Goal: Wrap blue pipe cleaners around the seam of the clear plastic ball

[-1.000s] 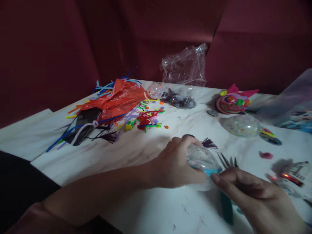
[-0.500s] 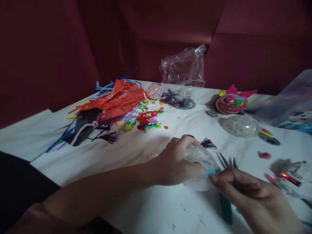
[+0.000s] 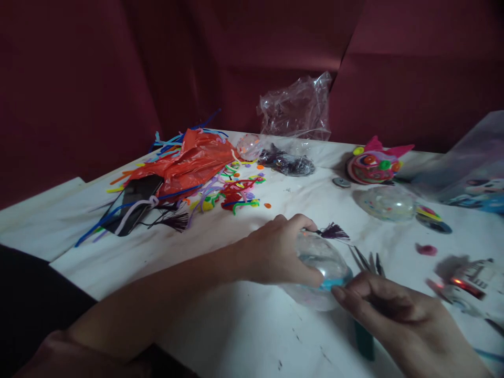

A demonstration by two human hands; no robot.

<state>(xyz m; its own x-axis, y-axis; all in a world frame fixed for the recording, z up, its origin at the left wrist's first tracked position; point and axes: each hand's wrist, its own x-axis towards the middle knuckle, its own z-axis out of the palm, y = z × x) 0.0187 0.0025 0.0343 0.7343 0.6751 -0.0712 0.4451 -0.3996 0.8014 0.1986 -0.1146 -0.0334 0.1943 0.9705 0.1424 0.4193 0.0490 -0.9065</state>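
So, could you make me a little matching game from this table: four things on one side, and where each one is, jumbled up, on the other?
Things
1. Clear ball with a blue strip
2. Crumpled red plastic
3. Pink-eared figure
4. Dark green handle

Places
A. At the back right of the table
B. Partly hidden by the right hand
C. In the grasp of the left hand
D. On the left part of the table

Right pairs: 1-C, 2-D, 3-A, 4-B
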